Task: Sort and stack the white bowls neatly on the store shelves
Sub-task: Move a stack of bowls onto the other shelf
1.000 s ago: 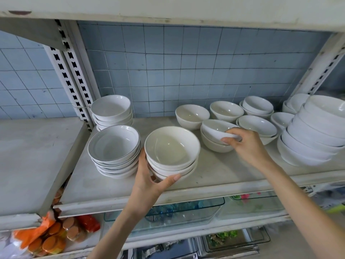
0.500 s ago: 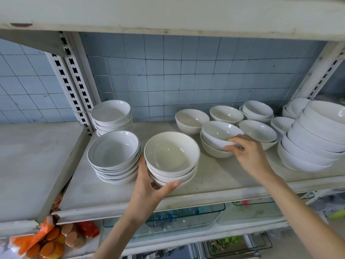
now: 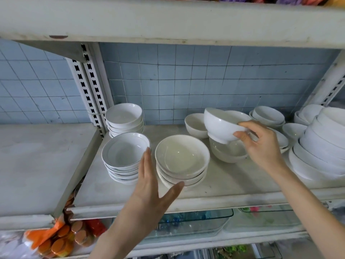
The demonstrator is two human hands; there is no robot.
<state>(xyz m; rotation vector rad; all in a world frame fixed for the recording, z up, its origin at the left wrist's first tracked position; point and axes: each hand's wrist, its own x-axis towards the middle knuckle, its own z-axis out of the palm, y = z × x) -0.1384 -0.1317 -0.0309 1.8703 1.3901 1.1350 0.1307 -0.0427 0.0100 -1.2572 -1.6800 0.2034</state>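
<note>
My right hand (image 3: 261,144) grips a white bowl (image 3: 222,124) by its side and holds it tilted in the air above another white bowl (image 3: 227,153) that stands on the shelf (image 3: 224,186). My left hand (image 3: 151,189) is spread with straight fingers around the front left of a short stack of cream bowls (image 3: 182,159); the thumb touches its lowest bowl. To the left stands a stack of rimmed bowls (image 3: 124,156) with a dark line on the edge.
Behind stand more white bowls: a stack at the back left (image 3: 125,117), a single bowl (image 3: 195,124), a pair at the back right (image 3: 268,114), and a tall stack of large bowls (image 3: 324,144) at the right. Glass dishes (image 3: 194,225) lie on the shelf below.
My right hand has lifted the top bowl off the bowl under it and tilted it up. My left hand's fingers have straightened beside the cream stack.
</note>
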